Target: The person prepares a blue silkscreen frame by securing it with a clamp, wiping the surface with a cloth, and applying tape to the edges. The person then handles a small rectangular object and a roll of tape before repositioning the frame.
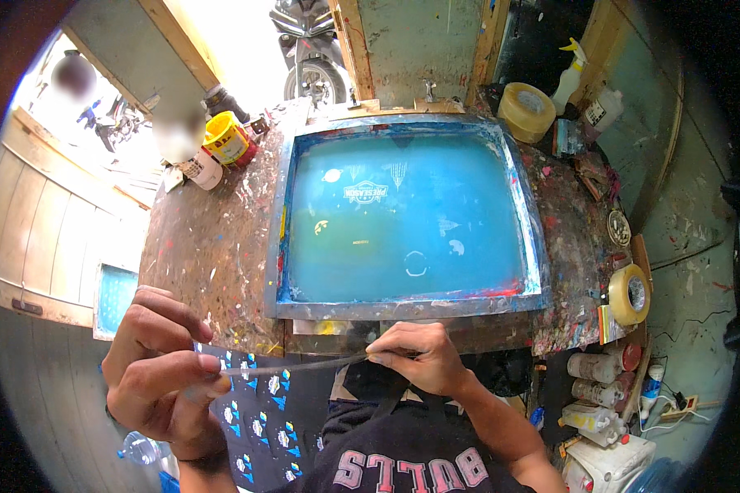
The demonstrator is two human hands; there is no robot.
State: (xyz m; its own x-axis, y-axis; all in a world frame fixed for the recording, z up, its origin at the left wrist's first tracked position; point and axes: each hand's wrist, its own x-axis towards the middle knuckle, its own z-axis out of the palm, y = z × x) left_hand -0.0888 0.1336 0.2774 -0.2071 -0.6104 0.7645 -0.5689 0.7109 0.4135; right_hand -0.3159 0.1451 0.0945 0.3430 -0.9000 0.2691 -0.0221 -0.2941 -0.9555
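Note:
A thin, translucent strip that looks like clear tape stretches between my two hands, just off the table's near edge. My left hand pinches its left end between thumb and forefinger, with the other fingers curled. At the right end, my right hand grips it between thumb and fingertips. Beyond the hands, a screen-printing frame lies flat on the paint-stained table. Its blue mesh carries several small pale designs, and red and blue ink marks its border.
A yellow tub and a white bottle stand at the far left. Tape rolls and a spray bottle line the right side. Several bottles sit below the right edge. Dark printed fabric hangs under the near edge.

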